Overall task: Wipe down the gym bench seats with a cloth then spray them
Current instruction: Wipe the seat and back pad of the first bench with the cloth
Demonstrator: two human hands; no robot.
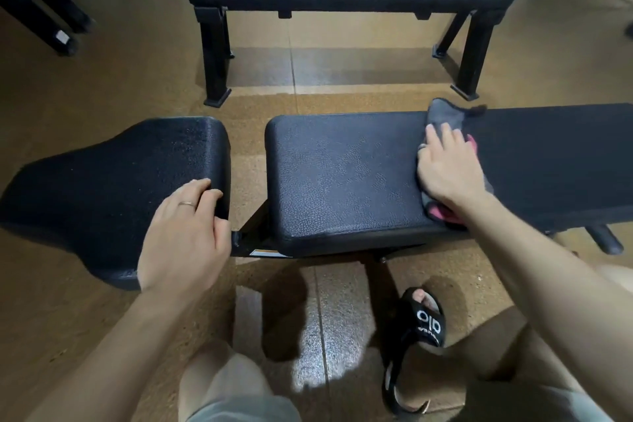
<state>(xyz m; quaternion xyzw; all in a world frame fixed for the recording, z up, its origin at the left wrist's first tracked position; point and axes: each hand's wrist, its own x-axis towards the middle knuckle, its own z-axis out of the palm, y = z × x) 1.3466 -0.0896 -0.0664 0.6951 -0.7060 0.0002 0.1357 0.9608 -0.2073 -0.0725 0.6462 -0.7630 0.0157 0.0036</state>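
Head-worn wide view, angled steeply down, close over bench (342, 178), edges seemingly warped

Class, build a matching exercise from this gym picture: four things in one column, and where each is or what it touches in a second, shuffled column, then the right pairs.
Things
1. left hand
2. right hand
3. cloth
4. sandal

Places
A. on the floor, on a foot
B. gripping the corner of the seat pad
C. flat on the cloth
D. spread on the long pad

Pairs: 1-B, 2-C, 3-D, 4-A
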